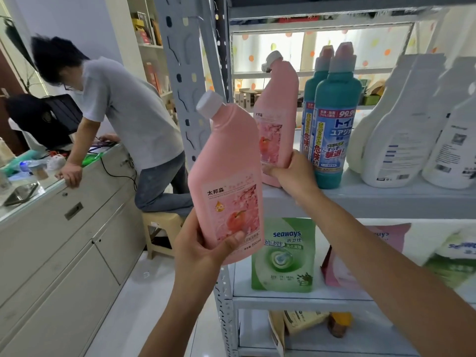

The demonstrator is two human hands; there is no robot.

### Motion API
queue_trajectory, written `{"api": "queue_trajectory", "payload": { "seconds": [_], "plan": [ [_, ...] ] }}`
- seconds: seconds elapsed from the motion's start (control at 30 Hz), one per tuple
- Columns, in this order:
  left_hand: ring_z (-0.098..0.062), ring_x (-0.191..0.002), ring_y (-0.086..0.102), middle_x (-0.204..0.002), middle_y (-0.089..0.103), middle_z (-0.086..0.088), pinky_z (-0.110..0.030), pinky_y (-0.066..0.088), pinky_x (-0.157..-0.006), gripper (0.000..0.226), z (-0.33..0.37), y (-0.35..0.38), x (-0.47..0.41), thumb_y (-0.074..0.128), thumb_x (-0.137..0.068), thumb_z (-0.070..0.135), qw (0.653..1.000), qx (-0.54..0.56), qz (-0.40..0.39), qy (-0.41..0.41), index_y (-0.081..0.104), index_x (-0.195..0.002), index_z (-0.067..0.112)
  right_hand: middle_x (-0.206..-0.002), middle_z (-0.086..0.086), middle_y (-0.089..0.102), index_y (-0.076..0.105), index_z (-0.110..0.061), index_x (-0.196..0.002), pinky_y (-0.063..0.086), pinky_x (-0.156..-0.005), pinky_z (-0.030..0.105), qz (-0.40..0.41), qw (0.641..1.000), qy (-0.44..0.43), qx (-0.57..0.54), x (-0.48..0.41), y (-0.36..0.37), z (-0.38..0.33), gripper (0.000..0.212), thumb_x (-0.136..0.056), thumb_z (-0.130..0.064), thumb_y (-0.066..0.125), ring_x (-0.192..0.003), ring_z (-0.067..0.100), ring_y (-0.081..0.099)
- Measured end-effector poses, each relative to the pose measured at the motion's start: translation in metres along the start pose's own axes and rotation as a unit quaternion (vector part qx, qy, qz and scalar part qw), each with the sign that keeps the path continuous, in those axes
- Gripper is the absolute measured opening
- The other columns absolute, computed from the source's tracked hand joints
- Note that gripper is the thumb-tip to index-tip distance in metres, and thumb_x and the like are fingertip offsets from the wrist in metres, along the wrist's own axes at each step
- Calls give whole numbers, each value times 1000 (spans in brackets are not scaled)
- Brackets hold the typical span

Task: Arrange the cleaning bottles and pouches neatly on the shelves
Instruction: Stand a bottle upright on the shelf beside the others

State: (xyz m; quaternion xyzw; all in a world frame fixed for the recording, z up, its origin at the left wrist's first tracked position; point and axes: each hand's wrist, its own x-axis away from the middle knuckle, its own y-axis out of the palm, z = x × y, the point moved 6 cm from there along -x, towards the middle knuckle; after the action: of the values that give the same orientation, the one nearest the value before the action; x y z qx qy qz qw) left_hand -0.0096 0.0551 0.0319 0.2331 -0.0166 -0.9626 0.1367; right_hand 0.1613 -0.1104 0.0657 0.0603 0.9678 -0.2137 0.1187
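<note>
Mid-placement. Your right hand (291, 173) grips the shelved pink bottle (279, 117) just left of the teal bottles (334, 119). Your left hand (203, 244) holds the spare pink bottle (226, 176) farther left. Next, probably: stand it alongside, upright.

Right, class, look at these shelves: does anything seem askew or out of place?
One pink bottle is off the shelf, held tilted in the left hand. Its twin stands at the shelf's front edge, gripped by the right hand, beside the upright teal bottles. Below, the pink pouch seems to lean.
</note>
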Motion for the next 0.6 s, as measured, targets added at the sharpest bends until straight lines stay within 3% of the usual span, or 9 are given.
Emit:
{"api": "queue_trajectory", "payload": {
  "seconds": [0.13, 0.23, 0.3, 0.47, 0.6],
  "plan": [
    [-19, -90, 71, -98, 74, 1, -28, 58, -69, 53, 1, 8, 0, 81, -52, 34, 1000, -4, -4, 4, 65, -101, 22, -102, -6, 62, 58, -16, -110, 45, -77, 26, -13, 999, -30, -24, 39, -30, 4, 41, -75, -23, 78, -92, 13, 59],
    [-20, -91, 72, -100, 74, 1, -37, 60, -72, 54, 3, 14, -2, 82, -53, 32, 1000, -1, -7, 0, 64, -103, 20, -95, -14, 65, 59, -24, -105, 48, -76, 20, -32, 996, -59, -57, 73, -57, 7, 37, -74, -18, 79, -86, 4, 64],
    [-20, -92, 72, -101, 74, 2, -41, 60, -72, 52, 6, 20, -6, 83, -57, 25, 1000, 3, -21, 1, 62, -105, 19, -90, -19, 66, 58, -27, -98, 49, -65, 12, -57, 992, -58, -97, 93, -72, 14, 36, -71, -16, 79, -79, -4, 66],
    [-14, -92, 71, -98, 74, 5, -23, 57, -71, 45, 13, 41, -24, 78, -68, 5, 999, 14, -45, 4, 58, -108, 14, -80, -23, 71, 60, -26, -96, 50, -61, 9, -126, 984, 10, -129, 125, -76, 66, 43, -59, -17, 79, -78, -7, 66],
    [-16, -97, 70, -105, 72, 2, -29, 58, -75, 52, 10, 57, -55, 79, -64, 12, 999, 16, -49, -2, 56, -111, 18, -87, -16, 74, 61, -18, -101, 53, -62, 14, -165, 969, 77, -164, 141, -66, 106, 60, -49, -18, 92, -82, 0, 69]
  ]
}}
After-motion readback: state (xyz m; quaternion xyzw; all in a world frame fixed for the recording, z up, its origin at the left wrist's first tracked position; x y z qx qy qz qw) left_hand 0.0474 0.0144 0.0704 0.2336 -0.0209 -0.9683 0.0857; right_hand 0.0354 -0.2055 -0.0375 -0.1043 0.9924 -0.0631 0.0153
